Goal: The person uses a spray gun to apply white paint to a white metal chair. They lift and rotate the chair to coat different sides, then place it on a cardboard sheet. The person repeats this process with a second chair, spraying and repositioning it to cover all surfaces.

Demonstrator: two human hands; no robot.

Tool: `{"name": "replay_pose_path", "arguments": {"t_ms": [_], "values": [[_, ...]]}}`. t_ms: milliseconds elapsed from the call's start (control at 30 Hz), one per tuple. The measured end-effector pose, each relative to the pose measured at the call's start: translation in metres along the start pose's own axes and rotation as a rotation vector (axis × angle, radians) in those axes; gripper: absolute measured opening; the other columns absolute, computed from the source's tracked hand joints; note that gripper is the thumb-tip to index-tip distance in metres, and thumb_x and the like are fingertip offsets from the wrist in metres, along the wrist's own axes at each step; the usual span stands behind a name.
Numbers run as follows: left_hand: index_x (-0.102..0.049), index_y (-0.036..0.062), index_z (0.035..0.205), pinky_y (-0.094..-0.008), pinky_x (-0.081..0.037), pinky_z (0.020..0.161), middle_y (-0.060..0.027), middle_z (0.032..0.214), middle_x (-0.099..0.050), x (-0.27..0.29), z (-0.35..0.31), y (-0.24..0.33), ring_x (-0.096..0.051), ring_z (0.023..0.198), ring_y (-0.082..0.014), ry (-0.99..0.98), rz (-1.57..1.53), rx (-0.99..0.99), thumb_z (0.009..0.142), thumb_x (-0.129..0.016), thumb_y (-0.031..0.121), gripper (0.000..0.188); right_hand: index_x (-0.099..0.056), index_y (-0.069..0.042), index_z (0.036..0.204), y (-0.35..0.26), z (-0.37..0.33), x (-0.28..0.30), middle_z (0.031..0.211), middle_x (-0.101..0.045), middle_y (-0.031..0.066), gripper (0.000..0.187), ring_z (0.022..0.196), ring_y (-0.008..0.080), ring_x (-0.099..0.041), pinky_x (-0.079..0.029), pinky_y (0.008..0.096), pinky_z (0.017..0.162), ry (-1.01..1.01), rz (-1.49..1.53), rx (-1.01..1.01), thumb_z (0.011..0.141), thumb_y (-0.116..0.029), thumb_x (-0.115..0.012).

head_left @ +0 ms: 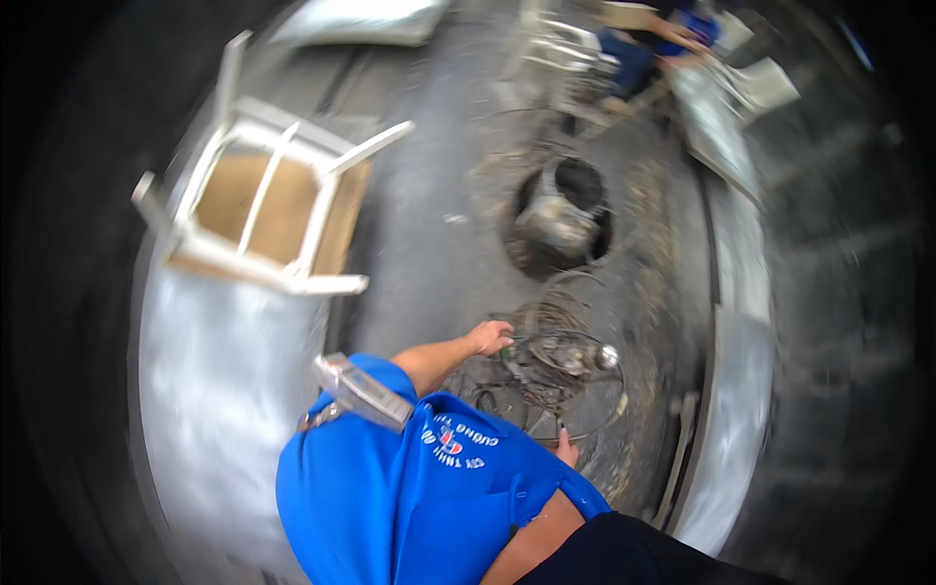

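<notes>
A tangled heap of dark cables or hoses (551, 356) lies on the floor in front of me, with a shiny round metal piece (606, 357) at its right side. My left hand (490, 337) is at the heap's left edge, fingers curled; what they hold, if anything, is blurred. Lower down, my right hand (566, 448) is closed round the end of a thin dark cable-like piece (563, 425) by the heap's near edge. My body hides part of that hand.
Beyond the heap, a dented metal bucket (558, 224) stands in a dark round patch. An upturned white-framed stool (258, 210) rests on a pale metal-topped table (224, 361) at left. Metal-topped tables (743, 429) line the right. A person (634, 58) sits at far right near white frames.
</notes>
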State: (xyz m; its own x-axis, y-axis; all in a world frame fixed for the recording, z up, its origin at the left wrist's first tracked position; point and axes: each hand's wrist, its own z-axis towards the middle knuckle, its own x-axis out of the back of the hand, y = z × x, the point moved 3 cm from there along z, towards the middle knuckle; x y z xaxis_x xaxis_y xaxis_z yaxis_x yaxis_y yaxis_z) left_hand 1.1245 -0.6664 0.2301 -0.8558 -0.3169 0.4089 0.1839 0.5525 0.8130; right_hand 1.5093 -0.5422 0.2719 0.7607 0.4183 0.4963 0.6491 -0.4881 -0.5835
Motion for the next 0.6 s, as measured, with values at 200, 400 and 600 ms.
{"name": "replay_pose_path", "arguments": {"t_ms": [200,400,600], "values": [[-0.069,0.0117,0.129,-0.0445,-0.052,0.100,-0.0166,0.118,-0.074,0.078,-0.129,-0.105,-0.069,0.114,-0.0341,0.109,-0.124,0.207,0.093,-0.070,0.040,0.045,-0.066,-0.007,0.112,-0.053,-0.039,-0.093,0.087,-0.069,0.0059,0.031,0.073,0.0204,-0.066,-0.051,0.0366,0.060,-0.522,-0.625,0.228,0.098,-0.035,-0.070],[-0.075,0.0102,0.113,-0.0361,-0.055,0.071,-0.0071,0.095,-0.076,0.147,-0.242,-0.187,-0.069,0.078,-0.0192,0.395,-0.672,0.454,0.097,-0.068,0.042,0.036,-0.068,-0.005,0.116,-0.116,-0.082,-0.180,0.090,-0.071,0.0077,0.035,0.077,0.0219,-0.066,-0.052,0.0388,0.068,-0.974,-1.220,0.470,0.098,-0.034,-0.070],[-0.070,0.0096,0.119,-0.0328,-0.052,0.065,-0.0040,0.093,-0.071,0.206,-0.238,-0.180,-0.062,0.074,-0.0142,0.705,-0.970,0.447,0.104,-0.058,0.045,0.040,-0.070,-0.002,0.121,-0.242,-0.107,-0.302,0.094,-0.073,0.0094,0.039,0.080,0.0235,-0.066,-0.053,0.0410,0.076,-1.096,-1.500,0.820,0.097,-0.033,-0.069]]}}
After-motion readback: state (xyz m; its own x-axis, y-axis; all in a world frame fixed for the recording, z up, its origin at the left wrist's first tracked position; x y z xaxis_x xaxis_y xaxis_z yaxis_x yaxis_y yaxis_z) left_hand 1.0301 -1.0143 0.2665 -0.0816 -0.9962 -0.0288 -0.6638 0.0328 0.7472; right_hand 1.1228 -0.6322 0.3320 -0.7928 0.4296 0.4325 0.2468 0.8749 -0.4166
